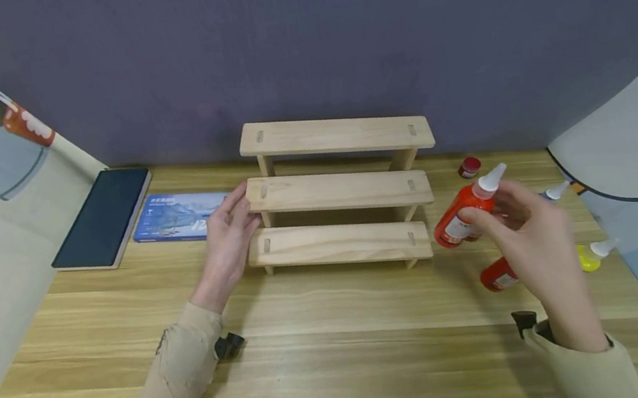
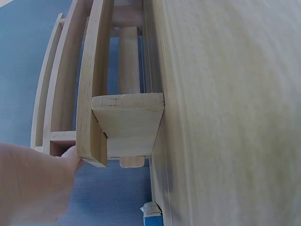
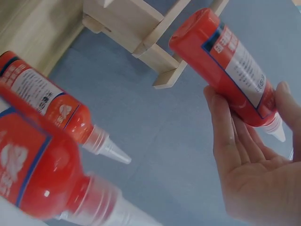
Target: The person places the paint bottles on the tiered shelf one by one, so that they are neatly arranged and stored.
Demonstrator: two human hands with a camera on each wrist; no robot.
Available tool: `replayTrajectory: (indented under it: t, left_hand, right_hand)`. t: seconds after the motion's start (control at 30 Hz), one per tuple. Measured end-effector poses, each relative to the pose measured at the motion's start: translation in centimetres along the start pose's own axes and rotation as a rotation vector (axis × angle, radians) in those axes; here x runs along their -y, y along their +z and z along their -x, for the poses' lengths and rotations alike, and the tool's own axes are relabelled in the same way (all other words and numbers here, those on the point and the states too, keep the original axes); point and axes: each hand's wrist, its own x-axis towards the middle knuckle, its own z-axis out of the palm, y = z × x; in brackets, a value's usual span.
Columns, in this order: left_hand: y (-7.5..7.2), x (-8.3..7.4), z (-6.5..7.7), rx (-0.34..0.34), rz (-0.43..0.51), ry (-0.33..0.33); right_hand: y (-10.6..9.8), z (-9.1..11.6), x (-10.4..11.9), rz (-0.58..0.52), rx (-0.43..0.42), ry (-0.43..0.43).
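A three-tier wooden step shelf (image 1: 338, 189) stands on the table against the dark back panel. My left hand (image 1: 228, 238) grips the left end of its middle tier; in the left wrist view the thumb goes in beneath a board, and the other fingers are hidden. Right of the shelf, my right hand (image 1: 531, 228) holds an orange-red squeeze bottle (image 1: 462, 217) with a white pointed nozzle, tilted above the table. In the right wrist view the thumb and fingers pinch this bottle (image 3: 230, 66) near its nozzle end. Another red bottle (image 1: 498, 275) stands below that hand.
A small red-lidded jar (image 1: 469, 167) sits behind the bottles. A yellow bottle (image 1: 589, 257) and a blue-tinted nozzle (image 1: 556, 190) show past the right hand. On the left lie a blue landscape-print box (image 1: 176, 216) and a dark flat tablet-like slab (image 1: 103, 217). Printed panels flank the table.
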Motion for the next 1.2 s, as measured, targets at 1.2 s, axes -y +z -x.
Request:
replayTrajectory:
  t: [1.2]
  left_hand:
    - [0.0, 0.1, -0.1, -0.007, -0.009, 0.005]
  right_hand:
    - [4.2, -5.8, 1.7, -0.122, -0.096, -0.016]
